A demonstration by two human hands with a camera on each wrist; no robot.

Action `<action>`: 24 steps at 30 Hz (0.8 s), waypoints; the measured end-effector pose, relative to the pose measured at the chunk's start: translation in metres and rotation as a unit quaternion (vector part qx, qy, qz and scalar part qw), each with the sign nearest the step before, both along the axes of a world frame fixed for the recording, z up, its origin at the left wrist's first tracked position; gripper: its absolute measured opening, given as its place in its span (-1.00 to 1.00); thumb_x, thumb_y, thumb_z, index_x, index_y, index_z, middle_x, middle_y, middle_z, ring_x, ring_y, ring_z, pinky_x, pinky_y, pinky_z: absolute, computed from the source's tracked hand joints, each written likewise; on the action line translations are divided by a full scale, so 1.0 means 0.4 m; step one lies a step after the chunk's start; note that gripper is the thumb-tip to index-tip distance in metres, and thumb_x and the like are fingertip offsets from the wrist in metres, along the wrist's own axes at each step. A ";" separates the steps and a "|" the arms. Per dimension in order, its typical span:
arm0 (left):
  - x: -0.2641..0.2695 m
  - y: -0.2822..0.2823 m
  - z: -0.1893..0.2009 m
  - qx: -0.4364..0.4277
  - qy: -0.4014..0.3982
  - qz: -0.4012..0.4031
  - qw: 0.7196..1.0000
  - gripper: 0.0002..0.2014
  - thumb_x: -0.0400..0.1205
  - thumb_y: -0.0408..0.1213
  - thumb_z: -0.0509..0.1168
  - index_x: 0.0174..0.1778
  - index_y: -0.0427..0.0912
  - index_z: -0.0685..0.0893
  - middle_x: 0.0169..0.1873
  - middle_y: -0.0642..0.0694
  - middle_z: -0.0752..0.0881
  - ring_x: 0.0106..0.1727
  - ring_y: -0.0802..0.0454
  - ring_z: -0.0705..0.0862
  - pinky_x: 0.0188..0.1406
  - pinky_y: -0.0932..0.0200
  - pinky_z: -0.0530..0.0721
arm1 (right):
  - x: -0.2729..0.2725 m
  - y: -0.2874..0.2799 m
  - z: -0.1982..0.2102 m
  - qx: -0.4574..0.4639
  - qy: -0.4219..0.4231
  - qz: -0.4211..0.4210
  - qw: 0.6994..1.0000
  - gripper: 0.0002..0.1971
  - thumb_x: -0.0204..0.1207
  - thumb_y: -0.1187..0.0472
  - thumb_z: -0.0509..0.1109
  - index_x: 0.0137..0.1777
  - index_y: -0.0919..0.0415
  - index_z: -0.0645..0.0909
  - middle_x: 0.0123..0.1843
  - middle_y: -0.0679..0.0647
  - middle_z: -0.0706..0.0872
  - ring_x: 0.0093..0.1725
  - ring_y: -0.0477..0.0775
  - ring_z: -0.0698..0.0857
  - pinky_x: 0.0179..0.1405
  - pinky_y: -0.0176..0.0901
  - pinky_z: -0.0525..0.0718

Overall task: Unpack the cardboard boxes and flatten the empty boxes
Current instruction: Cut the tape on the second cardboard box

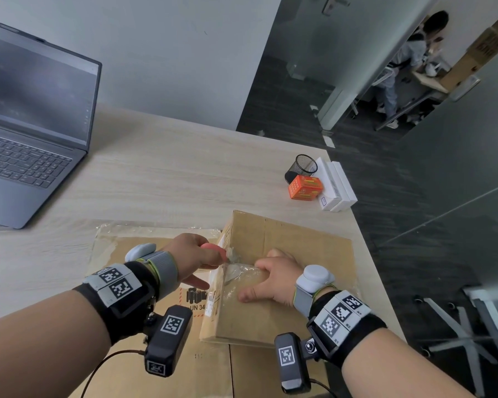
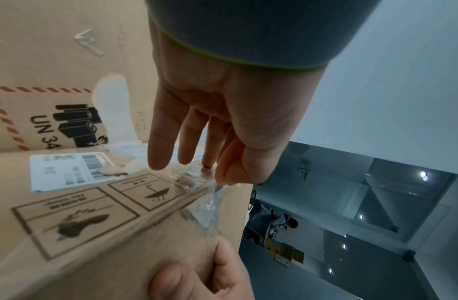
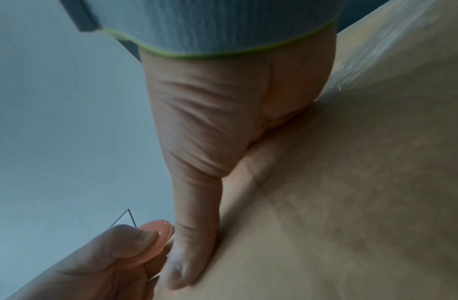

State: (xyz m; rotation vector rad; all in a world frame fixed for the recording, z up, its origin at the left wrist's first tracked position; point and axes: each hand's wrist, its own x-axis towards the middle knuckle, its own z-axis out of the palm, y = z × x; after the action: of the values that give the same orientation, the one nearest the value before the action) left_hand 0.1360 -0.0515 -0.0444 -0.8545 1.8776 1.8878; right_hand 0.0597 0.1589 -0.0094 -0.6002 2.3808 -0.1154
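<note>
A closed brown cardboard box (image 1: 299,245) sits on the table's near right, on top of a flattened cardboard sheet (image 1: 121,251). Crumpled clear tape (image 1: 239,271) runs over the box's left top edge. My left hand (image 1: 196,257) pinches a small pink cutter (image 1: 213,249) against that taped edge. My right hand (image 1: 270,280) lies flat on the box top, fingers spread. The left wrist view shows the left hand (image 2: 222,121) with thumb and forefinger meeting at the tape (image 2: 207,203), the other fingers straight. In the right wrist view the right hand's thumb (image 3: 194,223) presses the box (image 3: 350,203) beside the cutter (image 3: 158,243).
An open laptop (image 1: 35,124) stands at the back left of the wooden table (image 1: 170,173). A black mesh cup (image 1: 302,168), an orange carton (image 1: 305,188) and white boxes (image 1: 337,185) sit at the right edge. A person (image 1: 408,67) sits beyond the glass.
</note>
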 end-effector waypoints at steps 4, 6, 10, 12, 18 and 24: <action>-0.003 0.015 0.011 -0.071 0.008 -0.016 0.997 -0.77 0.51 -0.22 0.58 0.01 -0.17 0.75 0.00 -0.19 0.77 -0.13 -0.13 0.84 -0.30 -0.04 0.87 | -0.003 0.003 -0.004 -0.005 -0.004 -0.001 1.000 -0.49 0.15 -0.49 0.58 -0.29 -0.14 0.49 0.11 -0.07 0.44 0.26 0.04 0.42 0.35 -0.03 0.49; -0.010 0.020 0.021 -0.102 0.006 -0.033 0.994 -0.79 0.52 -0.17 0.57 -0.03 -0.14 0.74 -0.02 -0.19 0.73 -0.15 -0.16 0.82 -0.35 0.05 0.85 | -0.005 0.003 -0.004 -0.006 -0.007 -0.002 1.000 -0.49 0.14 -0.50 0.57 -0.28 -0.15 0.49 0.10 -0.08 0.43 0.26 0.03 0.41 0.35 -0.03 0.49; -0.010 0.010 -0.001 -0.005 -0.004 -0.011 1.000 -0.74 0.49 -0.23 0.58 0.04 -0.22 0.77 0.04 -0.18 0.82 0.09 -0.03 0.81 -0.28 -0.06 0.86 | -0.006 0.006 -0.009 -0.008 -0.004 0.001 1.000 -0.47 0.13 -0.51 0.57 -0.26 -0.10 0.53 0.09 -0.08 0.44 0.25 0.03 0.41 0.35 -0.01 0.49; -0.002 0.003 -0.009 0.037 -0.008 0.011 0.999 -0.75 0.50 -0.29 0.56 0.06 -0.25 0.77 0.04 -0.17 0.85 0.10 0.01 0.83 -0.24 -0.11 0.86 | -0.005 0.005 -0.011 -0.011 -0.003 0.003 1.000 -0.46 0.14 -0.49 0.57 -0.25 -0.07 0.54 0.09 -0.07 0.45 0.24 0.03 0.41 0.35 -0.01 0.48; 0.000 0.019 -0.014 0.072 -0.019 0.039 0.996 -0.69 0.46 -0.30 0.59 0.09 -0.27 0.76 0.06 -0.17 0.84 0.15 0.01 0.80 -0.22 -0.13 0.86 | -0.011 0.008 -0.015 -0.009 -0.006 0.002 1.000 -0.48 0.14 -0.50 0.57 -0.28 -0.13 0.50 0.10 -0.08 0.44 0.26 0.04 0.41 0.34 -0.02 0.48; 0.019 0.025 -0.025 0.143 -0.042 0.059 0.987 -0.67 0.52 -0.43 0.52 0.19 -0.33 0.69 0.19 -0.03 0.81 0.22 0.07 0.75 -0.21 -0.16 0.84 | -0.009 0.003 -0.013 -0.009 -0.006 0.002 1.000 -0.48 0.14 -0.49 0.58 -0.27 -0.12 0.51 0.09 -0.08 0.44 0.24 0.03 0.43 0.32 -0.03 0.49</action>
State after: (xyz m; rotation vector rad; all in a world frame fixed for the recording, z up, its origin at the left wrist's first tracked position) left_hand 0.1435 -0.0415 -0.0544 -0.9490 1.4871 2.0916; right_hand 0.0560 0.1602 -0.0145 -0.6098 2.3697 -0.1378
